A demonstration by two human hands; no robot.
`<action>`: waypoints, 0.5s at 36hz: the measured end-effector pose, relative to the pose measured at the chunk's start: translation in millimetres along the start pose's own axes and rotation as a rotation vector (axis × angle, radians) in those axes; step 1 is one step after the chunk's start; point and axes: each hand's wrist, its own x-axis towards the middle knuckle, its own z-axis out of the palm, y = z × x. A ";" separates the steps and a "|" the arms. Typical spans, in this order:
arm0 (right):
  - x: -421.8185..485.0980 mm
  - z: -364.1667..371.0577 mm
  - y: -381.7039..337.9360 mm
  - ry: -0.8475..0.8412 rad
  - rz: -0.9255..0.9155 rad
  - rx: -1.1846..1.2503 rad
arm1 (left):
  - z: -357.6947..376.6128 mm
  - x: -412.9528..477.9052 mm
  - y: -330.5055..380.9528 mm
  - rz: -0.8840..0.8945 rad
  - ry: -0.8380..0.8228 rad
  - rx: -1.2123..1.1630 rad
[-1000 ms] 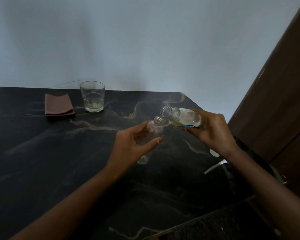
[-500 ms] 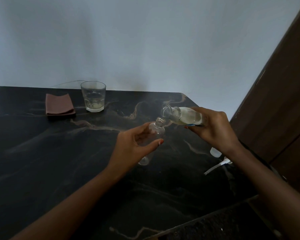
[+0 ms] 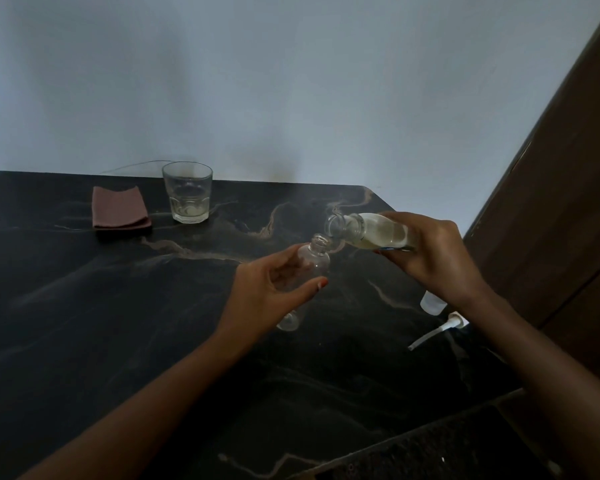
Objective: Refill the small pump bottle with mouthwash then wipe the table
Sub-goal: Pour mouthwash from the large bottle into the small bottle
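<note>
My left hand (image 3: 269, 294) grips the small clear pump bottle (image 3: 314, 259), uncapped and tilted, above the black marble table (image 3: 84, 323). In my right hand (image 3: 433, 258) is the mouthwash bottle (image 3: 371, 232), tipped almost level with pale liquid inside. Its open mouth is just above and right of the small bottle's neck. The white pump head (image 3: 437, 329) with its tube lies on the table by my right wrist, and a white cap (image 3: 432, 303) sits beside it. A folded brown cloth (image 3: 120, 211) lies at the back left.
A glass tumbler (image 3: 187, 192) with a little pale liquid stands right of the cloth near the wall. A dark wooden panel (image 3: 551, 220) rises at the right. A dark textured edge (image 3: 430, 448) runs along the near right corner.
Both hands and bottles have shifted slightly. The mouthwash bottle's mouth now sits closer over the small bottle's neck.
</note>
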 end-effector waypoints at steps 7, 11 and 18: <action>0.8 -0.8 0.1 0.002 -0.032 -0.029 | 0.2 -0.4 1.8 -0.011 -0.004 -0.016; 1.1 -0.7 1.3 -0.006 -0.029 -0.035 | -0.1 0.1 2.1 -0.010 0.002 -0.012; 3.0 -1.3 1.8 -0.012 -0.051 -0.073 | -0.7 -0.6 2.5 -0.013 -0.007 -0.013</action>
